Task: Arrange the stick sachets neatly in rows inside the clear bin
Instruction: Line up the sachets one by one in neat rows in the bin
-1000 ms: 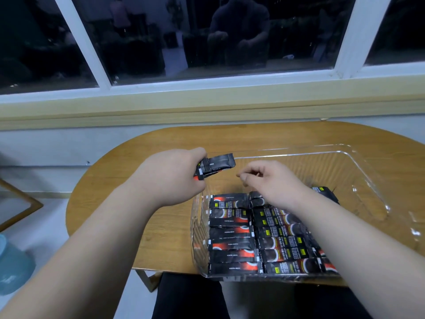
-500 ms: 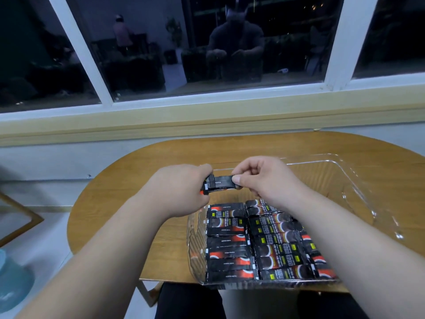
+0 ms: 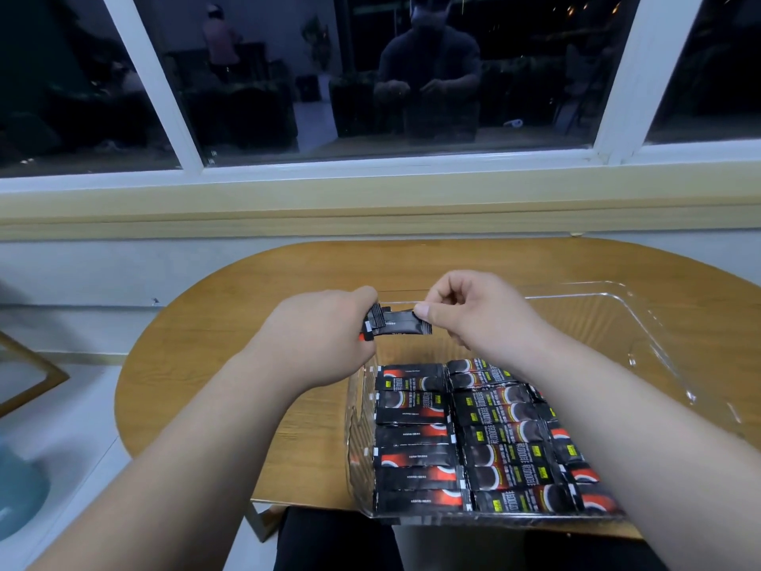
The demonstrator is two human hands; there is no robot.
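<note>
Your left grip is curled round the left end of a small bunch of stick sachets, and your right grip pinches the right end of one of them between thumb and forefinger. The bunch hangs just above the clear bin, near its left wall. Down in the bin's near-left part, the packed sachets lie flat in side-by-side rows, some hidden under your right forearm. The bin sits on the wooden counter.
</note>
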